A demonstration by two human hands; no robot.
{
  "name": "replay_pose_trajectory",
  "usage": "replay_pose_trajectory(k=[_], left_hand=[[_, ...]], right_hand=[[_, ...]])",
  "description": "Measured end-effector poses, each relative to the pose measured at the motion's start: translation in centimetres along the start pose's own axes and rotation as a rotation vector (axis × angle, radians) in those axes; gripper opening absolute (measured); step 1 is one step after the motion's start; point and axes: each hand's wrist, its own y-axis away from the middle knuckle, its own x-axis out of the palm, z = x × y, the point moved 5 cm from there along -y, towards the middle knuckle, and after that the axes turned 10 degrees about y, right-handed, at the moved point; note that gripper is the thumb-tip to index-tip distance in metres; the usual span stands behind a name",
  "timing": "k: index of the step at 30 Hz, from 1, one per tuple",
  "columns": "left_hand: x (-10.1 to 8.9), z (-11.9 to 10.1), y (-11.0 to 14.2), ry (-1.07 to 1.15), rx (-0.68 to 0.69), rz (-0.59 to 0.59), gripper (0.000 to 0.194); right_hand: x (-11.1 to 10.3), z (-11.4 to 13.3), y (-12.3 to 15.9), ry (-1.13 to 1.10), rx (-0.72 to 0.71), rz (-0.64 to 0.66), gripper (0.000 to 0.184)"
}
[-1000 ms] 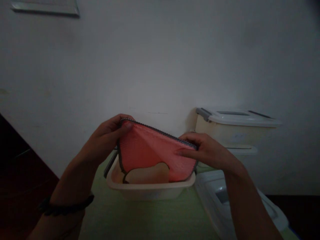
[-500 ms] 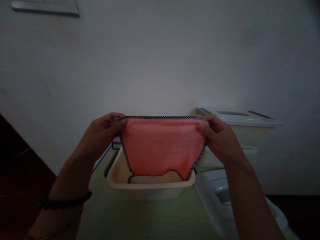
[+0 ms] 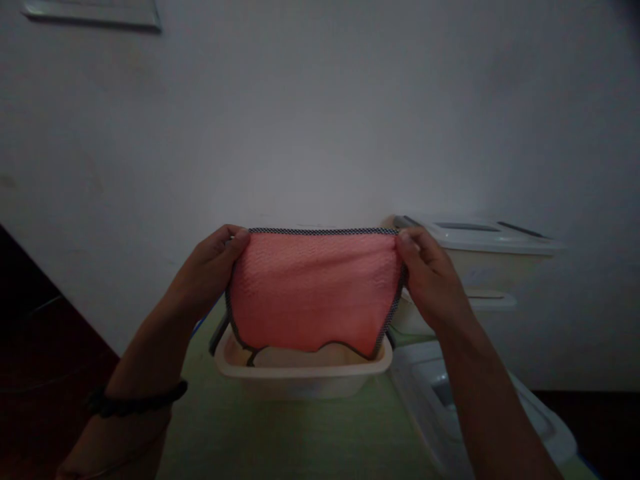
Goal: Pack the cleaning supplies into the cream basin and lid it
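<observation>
A pink cleaning cloth [image 3: 315, 290] with a black-and-white checked border hangs stretched between my two hands. My left hand [image 3: 213, 263] pinches its upper left corner between thumb and fingers. At the upper right corner, my right hand [image 3: 427, 273] grips it the same way. Below and partly behind the cloth stands a cream plastic bin [image 3: 305, 383] with dark side handles. The cloth's wavy lower edge hangs at the bin's opening, and a small dark loop dangles from its lower left corner. Most of the bin's inside is hidden.
The bin stands on a green-covered table [image 3: 290, 440] against a white wall [image 3: 320, 120]. To the right lies a translucent lid [image 3: 425, 400], partly under my right forearm. Behind it is a lidded cream container [image 3: 490, 260]. A framed object [image 3: 95, 13] is on the wall at upper left.
The cloth has risen slightly and shifted a little left. My right hand has moved left and my grip now sits at the very corners. The bin has stayed in place.
</observation>
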Motion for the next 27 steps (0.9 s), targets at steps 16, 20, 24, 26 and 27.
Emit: replay_pose_trajectory(k=[16,20,24,26,27], left_hand=[[6.0,-1.1,2.6,-0.299,0.155,0.440,0.019],[6.6,-0.4,2.8,-0.207,0.074,0.498,0.021],[6.6,-0.2,3.0,-0.110,-0.005,0.535,0.020],[6.5,-0.1,3.3,-0.060,-0.069,0.591,0.021],[6.5,-0.1,3.4,-0.050,-0.102,0.633,0.022]], right_hand=[[5.5,3.8,3.5,0.322,-0.268,0.429,0.023],[6.0,3.8,3.6,0.191,-0.277,0.459,0.015],[5.9,3.4,3.4,0.037,-0.237,0.423,0.012],[5.6,3.2,3.1,-0.019,-0.221,0.359,0.011],[5.3,3.0,3.0,-0.035,-0.212,0.312,0.010]])
